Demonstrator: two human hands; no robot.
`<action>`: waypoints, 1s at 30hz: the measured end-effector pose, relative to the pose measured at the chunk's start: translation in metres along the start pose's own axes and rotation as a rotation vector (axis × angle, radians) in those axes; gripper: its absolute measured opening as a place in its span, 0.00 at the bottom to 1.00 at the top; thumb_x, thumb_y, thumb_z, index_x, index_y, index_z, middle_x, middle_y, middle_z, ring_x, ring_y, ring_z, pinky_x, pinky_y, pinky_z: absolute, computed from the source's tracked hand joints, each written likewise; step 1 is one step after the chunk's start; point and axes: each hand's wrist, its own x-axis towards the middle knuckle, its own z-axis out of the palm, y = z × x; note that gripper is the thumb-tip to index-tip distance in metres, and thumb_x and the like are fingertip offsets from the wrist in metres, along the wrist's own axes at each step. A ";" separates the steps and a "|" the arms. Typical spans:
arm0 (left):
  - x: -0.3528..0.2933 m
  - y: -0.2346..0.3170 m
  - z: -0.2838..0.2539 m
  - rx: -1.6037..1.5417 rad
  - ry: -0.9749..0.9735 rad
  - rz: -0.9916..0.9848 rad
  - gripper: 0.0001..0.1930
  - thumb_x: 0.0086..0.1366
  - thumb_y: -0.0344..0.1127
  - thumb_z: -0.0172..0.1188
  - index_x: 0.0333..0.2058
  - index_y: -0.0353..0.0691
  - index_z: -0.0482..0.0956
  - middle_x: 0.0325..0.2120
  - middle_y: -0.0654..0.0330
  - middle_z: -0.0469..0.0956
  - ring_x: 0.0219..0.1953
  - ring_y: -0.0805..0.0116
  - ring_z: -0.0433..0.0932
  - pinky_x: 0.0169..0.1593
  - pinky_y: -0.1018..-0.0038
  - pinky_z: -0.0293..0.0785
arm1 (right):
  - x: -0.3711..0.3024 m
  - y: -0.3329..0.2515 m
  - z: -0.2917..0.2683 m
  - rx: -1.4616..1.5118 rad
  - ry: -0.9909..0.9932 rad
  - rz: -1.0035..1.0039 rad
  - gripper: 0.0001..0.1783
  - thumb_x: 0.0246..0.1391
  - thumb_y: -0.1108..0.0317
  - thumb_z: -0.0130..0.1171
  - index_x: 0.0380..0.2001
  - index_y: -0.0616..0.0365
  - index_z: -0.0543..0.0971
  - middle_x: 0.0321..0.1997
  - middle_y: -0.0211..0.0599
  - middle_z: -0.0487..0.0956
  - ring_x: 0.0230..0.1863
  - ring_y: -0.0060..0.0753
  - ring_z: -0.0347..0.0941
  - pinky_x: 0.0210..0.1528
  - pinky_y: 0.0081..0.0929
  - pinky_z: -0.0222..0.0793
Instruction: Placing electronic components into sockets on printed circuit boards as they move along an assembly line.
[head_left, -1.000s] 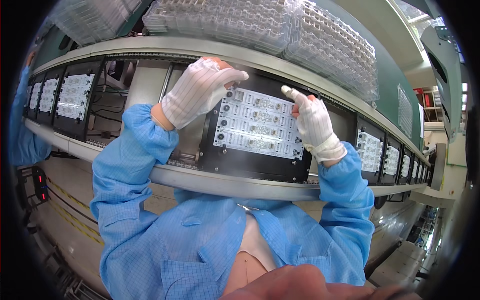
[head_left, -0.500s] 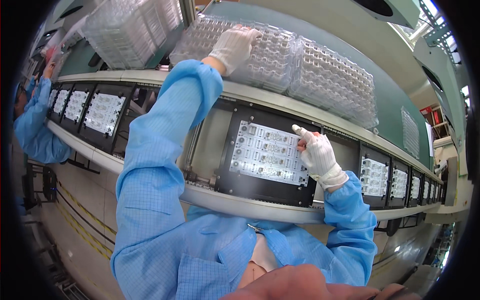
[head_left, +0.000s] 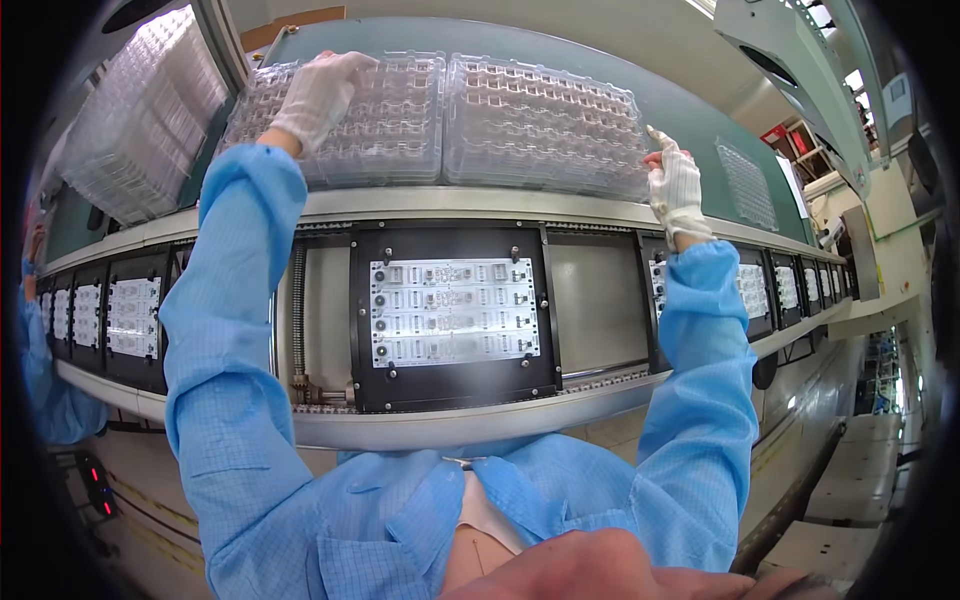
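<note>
My left hand, in a white ribbed glove, lies over the left stack of clear plastic trays. Its fingers bend down at the tray pockets, and whatever they pinch is hidden. Close to the right edge of the second tray stack is my right hand, gloved too, with bare fingertips. Its index finger stretches out and the others curl loosely; no held thing shows. In front of me a black fixture carries several white circuit board strips with small parts on them.
Similar fixtures line the conveyor to both sides. A pale rail runs between the conveyor and the green table. Tall clear trays stand at the left; a single tray lies at the right. Another person's blue sleeve shows far left.
My right hand has left the boards and moved up to the right tray stack. My left hand stays on the left stack. The view has shifted, so the stacks appear further left.
</note>
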 end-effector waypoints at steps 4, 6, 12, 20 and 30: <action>-0.040 0.055 -0.044 -0.260 -0.043 0.022 0.19 0.61 0.23 0.60 0.50 0.47 0.81 0.30 0.56 0.83 0.34 0.60 0.83 0.43 0.66 0.82 | 0.008 0.008 0.012 -0.077 -0.148 -0.011 0.30 0.53 0.75 0.56 0.61 0.45 0.74 0.35 0.36 0.84 0.43 0.45 0.79 0.50 0.41 0.74; -0.065 0.088 -0.067 -0.421 -0.083 0.038 0.18 0.59 0.22 0.60 0.48 0.45 0.81 0.30 0.57 0.83 0.32 0.58 0.83 0.41 0.66 0.81 | 0.013 0.001 0.014 -0.281 -0.263 0.118 0.30 0.52 0.73 0.57 0.61 0.44 0.74 0.37 0.40 0.83 0.45 0.47 0.79 0.51 0.43 0.75; -0.133 0.139 -0.092 -0.524 -0.217 0.096 0.20 0.53 0.25 0.63 0.46 0.42 0.80 0.24 0.60 0.81 0.32 0.58 0.81 0.43 0.64 0.77 | 0.032 0.011 0.000 -0.084 -0.081 0.021 0.31 0.54 0.74 0.57 0.63 0.41 0.74 0.36 0.35 0.82 0.42 0.39 0.79 0.49 0.41 0.75; -0.166 0.140 -0.076 -0.390 -0.264 0.161 0.19 0.55 0.25 0.65 0.48 0.41 0.80 0.27 0.62 0.79 0.36 0.58 0.78 0.44 0.64 0.74 | -0.022 -0.124 0.015 0.415 0.037 -0.191 0.36 0.48 0.87 0.54 0.61 0.48 0.77 0.33 0.35 0.80 0.37 0.30 0.79 0.44 0.29 0.78; -0.166 0.127 -0.080 -0.203 -0.428 0.217 0.18 0.55 0.26 0.65 0.46 0.42 0.79 0.28 0.60 0.80 0.34 0.58 0.79 0.40 0.65 0.75 | -0.066 -0.199 0.044 0.635 -0.061 -0.257 0.31 0.49 0.79 0.62 0.60 0.49 0.78 0.29 0.37 0.81 0.34 0.38 0.78 0.44 0.35 0.74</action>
